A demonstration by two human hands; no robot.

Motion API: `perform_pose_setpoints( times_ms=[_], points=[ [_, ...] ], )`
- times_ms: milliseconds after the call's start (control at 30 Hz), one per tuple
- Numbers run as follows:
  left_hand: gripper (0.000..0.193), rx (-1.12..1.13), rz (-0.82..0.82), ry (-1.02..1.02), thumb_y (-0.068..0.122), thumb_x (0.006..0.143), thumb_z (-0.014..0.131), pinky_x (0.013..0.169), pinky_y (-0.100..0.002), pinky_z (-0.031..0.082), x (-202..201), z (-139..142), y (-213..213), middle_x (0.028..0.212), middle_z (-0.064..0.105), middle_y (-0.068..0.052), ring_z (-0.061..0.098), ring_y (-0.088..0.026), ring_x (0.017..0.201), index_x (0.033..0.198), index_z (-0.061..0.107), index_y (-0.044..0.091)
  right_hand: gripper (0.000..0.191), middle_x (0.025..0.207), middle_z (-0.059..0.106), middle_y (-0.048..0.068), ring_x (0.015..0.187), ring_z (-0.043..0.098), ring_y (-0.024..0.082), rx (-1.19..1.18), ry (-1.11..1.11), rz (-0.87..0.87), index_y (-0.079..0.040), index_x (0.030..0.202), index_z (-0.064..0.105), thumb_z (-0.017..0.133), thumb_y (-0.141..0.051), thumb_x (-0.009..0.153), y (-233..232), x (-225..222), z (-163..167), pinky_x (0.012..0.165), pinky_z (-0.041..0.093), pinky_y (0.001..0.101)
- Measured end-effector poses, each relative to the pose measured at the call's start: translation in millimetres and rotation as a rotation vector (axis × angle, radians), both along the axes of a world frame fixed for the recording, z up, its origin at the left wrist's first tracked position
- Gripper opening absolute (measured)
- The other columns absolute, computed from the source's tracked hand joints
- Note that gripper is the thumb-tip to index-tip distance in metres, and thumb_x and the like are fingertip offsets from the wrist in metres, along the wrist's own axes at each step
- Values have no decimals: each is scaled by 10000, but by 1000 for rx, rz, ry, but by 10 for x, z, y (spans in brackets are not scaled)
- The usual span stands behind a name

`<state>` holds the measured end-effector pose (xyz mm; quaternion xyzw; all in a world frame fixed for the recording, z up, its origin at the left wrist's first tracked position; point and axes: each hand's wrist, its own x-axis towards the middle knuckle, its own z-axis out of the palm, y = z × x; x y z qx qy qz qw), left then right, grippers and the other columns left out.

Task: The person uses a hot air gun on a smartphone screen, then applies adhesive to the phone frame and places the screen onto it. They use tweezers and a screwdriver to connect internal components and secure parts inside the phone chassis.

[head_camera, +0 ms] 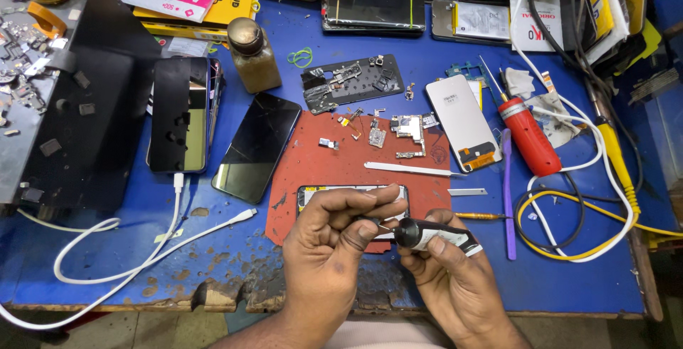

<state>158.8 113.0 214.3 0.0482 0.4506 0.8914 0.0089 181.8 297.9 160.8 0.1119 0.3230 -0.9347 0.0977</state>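
Black glue tube (434, 236) gripped by right hand (455, 278); its nozzle tip pinched by left hand (334, 249) above opened phone (352, 194)

Blue bench (398, 278) free btwn hands and yellow cable (569, 210); phone frame (313, 194) blocks ahead.

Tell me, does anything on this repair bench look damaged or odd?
Yes. The blue table is chipped and worn along its front edge, with bare brown patches near the white cable. A phone frame lies opened on the red mat, small parts scattered above it. The left hand and right hand hold a small black tube.
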Motion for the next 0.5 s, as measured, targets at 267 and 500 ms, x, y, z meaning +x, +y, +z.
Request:
perform_pose_setpoints(
  times_ms=[267,500],
  points=[
    [195,-36,18,22,-25,1030,569,1035,-421,608,14,12,68,1307,693,-257,712,-326,1226,1221,535,-36,306,1031,730,185,939,743,280,-15,5,4,-24,1195,555,704,-69,932,55,11,38,840,602,379],
    [205,-309,150,200,-47,1038,590,979,-365,656,64,-69,116,1286,725,-211,744,-285,1207,1240,558,-38,265,1168,698,217,1088,711,283,504,331,-212,24,1162,565,711,-11,943,66,140,65,999,575,431]
  ],
)
